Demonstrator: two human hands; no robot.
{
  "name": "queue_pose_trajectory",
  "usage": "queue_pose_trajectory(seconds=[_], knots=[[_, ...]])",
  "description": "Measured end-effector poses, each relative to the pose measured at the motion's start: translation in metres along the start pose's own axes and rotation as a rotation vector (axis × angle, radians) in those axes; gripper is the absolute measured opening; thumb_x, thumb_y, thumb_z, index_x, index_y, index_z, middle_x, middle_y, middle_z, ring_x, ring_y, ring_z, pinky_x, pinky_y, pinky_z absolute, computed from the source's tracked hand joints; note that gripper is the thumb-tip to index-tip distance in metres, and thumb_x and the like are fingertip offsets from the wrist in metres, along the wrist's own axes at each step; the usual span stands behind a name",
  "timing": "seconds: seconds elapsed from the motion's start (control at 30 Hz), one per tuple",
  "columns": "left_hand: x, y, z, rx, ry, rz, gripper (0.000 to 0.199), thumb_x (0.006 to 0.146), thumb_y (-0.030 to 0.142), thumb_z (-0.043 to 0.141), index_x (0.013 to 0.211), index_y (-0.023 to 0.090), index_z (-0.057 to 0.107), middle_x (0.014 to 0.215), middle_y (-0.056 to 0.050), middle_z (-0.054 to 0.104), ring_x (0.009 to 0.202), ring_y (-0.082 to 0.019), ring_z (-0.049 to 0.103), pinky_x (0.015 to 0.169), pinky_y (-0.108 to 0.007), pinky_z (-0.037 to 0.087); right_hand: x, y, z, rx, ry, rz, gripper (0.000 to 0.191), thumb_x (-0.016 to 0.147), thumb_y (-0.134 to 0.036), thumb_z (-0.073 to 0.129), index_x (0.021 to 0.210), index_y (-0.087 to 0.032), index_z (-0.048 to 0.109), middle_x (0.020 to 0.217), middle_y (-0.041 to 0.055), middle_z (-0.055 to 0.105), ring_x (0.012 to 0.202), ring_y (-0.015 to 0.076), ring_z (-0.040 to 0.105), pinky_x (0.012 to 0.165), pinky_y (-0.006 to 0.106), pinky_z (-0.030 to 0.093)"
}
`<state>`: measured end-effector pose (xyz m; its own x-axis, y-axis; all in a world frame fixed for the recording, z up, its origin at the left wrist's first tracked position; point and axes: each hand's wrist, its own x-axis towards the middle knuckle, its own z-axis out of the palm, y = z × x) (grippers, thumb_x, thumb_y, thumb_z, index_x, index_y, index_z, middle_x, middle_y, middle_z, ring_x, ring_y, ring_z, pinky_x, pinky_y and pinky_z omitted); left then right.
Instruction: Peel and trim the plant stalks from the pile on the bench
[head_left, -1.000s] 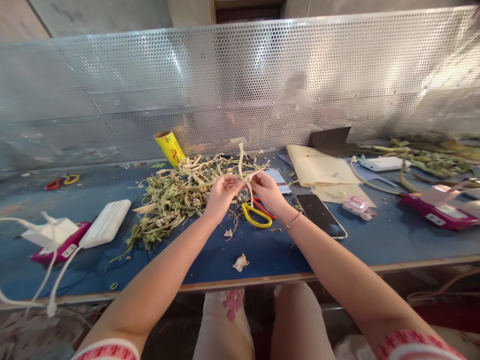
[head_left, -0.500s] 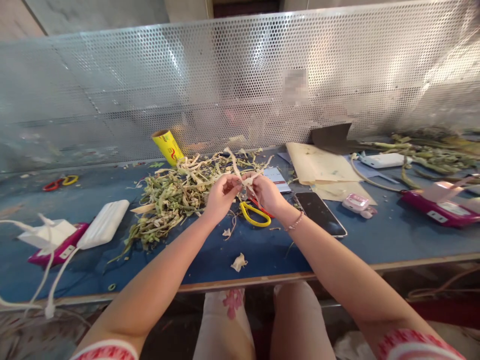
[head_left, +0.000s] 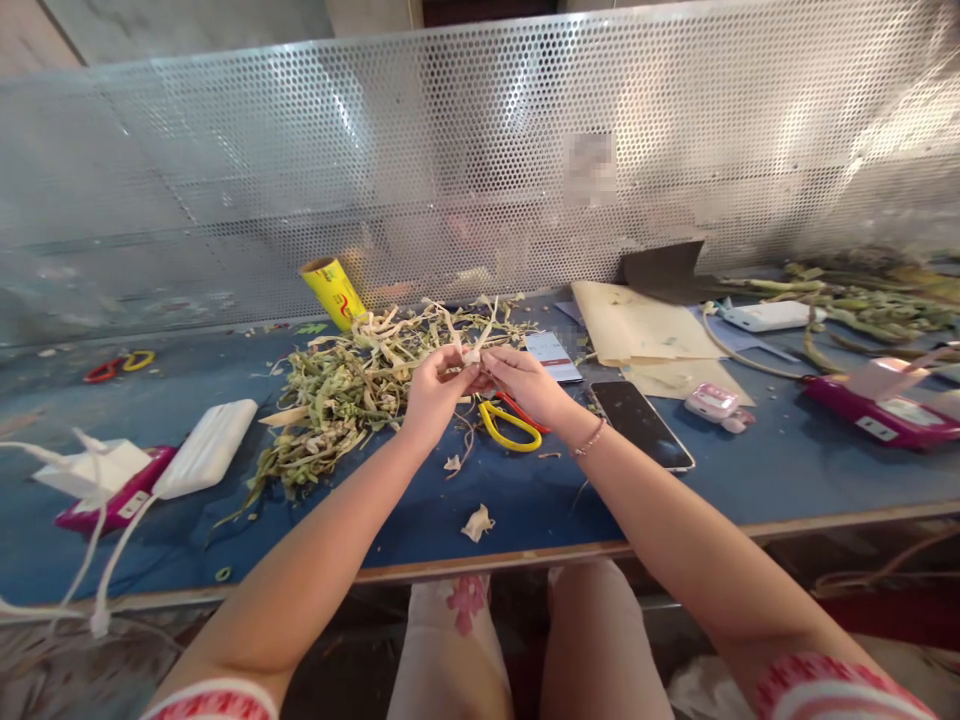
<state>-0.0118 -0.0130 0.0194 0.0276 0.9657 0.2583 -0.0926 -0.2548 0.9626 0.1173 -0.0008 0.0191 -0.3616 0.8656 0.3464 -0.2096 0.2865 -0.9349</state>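
Observation:
My left hand (head_left: 433, 393) and my right hand (head_left: 531, 384) meet over the middle of the table. Both are closed, fingertips pinching a pale, dried plant piece (head_left: 471, 354) between them, with thin strips sticking up from it. Just left of my hands lies a heap of dried green and cream plant stalks (head_left: 330, 400). Scissors with yellow and red handles (head_left: 510, 430) lie below my right hand; their blades are hidden. A pale scrap (head_left: 478, 522) rests near the table's front edge.
On the right are a phone (head_left: 640, 422), a pink case (head_left: 712, 402), beige paper (head_left: 637, 325) and a magenta power strip (head_left: 874, 420). To the left lie a white power bank (head_left: 208, 448), a second pair of scissors (head_left: 120, 366) and a yellow tube (head_left: 334, 292). A perforated metal panel (head_left: 480, 150) stands behind.
The pale plant piece and both hands have shifted slightly left. Its strips now stick up in a V, and my fingertips are closer together.

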Motion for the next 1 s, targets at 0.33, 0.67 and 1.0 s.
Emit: queue_pose_trajectory(seconds=[0.33, 0.67, 1.0], knots=[[-0.001, 0.004, 0.000, -0.110, 0.004, -0.108, 0.031, 0.059, 0.034, 0.070, 0.084, 0.016, 0.062, 0.061, 0.002, 0.060, 0.052, -0.009, 0.057, 0.057, -0.025, 0.051, 0.000, 0.002, -0.005, -0.483, 0.206, -0.162, 0.014, 0.071, -0.022, 0.052, 0.070, -0.018, 0.066, 0.067, 0.0026, 0.062, 0.063, 0.0133, 0.051, 0.061, 0.027, 0.039], [0.005, -0.001, -0.005, -0.244, -0.055, -0.174, 0.021, 0.061, 0.030, 0.068, 0.072, 0.016, 0.055, 0.062, 0.003, 0.058, 0.053, -0.006, 0.055, 0.056, -0.021, 0.047, 0.000, -0.006, -0.008, -0.548, 0.080, -0.244, 0.017, 0.071, -0.014, 0.051, 0.071, -0.020, 0.066, 0.070, 0.0027, 0.061, 0.067, 0.0137, 0.051, 0.065, 0.028, 0.039], [0.008, -0.003, -0.009, -0.280, -0.099, -0.204, 0.023, 0.059, 0.027, 0.071, 0.069, 0.015, 0.055, 0.060, 0.003, 0.057, 0.052, -0.006, 0.055, 0.054, -0.020, 0.048, 0.000, -0.014, -0.029, -0.355, -0.217, -0.030, 0.022, 0.070, -0.017, 0.055, 0.089, -0.020, 0.066, 0.053, -0.0054, 0.044, 0.051, 0.0064, 0.034, 0.051, 0.022, 0.031]])
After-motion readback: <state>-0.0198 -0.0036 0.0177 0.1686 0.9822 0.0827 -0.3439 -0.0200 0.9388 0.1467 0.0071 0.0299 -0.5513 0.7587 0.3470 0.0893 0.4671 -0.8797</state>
